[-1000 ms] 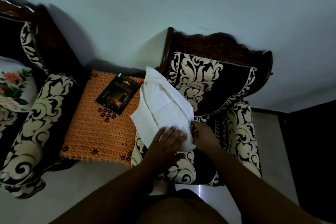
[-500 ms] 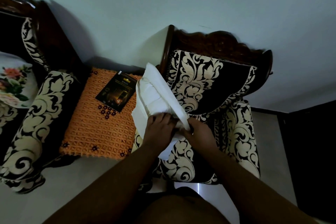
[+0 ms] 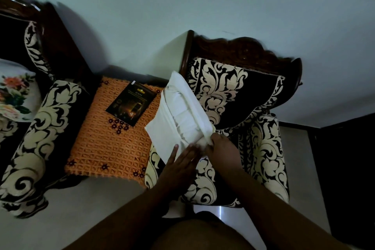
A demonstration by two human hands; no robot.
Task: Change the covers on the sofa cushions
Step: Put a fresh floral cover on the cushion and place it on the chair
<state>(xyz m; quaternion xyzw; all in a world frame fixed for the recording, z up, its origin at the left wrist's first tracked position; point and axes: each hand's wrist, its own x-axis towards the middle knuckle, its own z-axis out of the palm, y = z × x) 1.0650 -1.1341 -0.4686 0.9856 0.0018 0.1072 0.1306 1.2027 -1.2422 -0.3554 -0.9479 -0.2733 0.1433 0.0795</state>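
Note:
A white cushion (image 3: 179, 116) in a loose white cover lies tilted on the seat of a black armchair with a cream floral pattern (image 3: 233, 95). My left hand (image 3: 178, 166) lies flat with straight fingers against the near end of the cover. My right hand (image 3: 221, 148) grips the cover's edge at the cushion's near right corner. A second cushion with a flower print (image 3: 14, 97) sits on the sofa at the far left.
An orange crocheted cloth (image 3: 105, 144) covers a small table between the sofa and the armchair, with a dark booklet (image 3: 130, 105) on it. The sofa's patterned armrest (image 3: 40, 138) is left of it. Pale floor lies in front.
My left hand has let go of the cover and slid back to lie flat at its near end. My right hand keeps hold of the edge.

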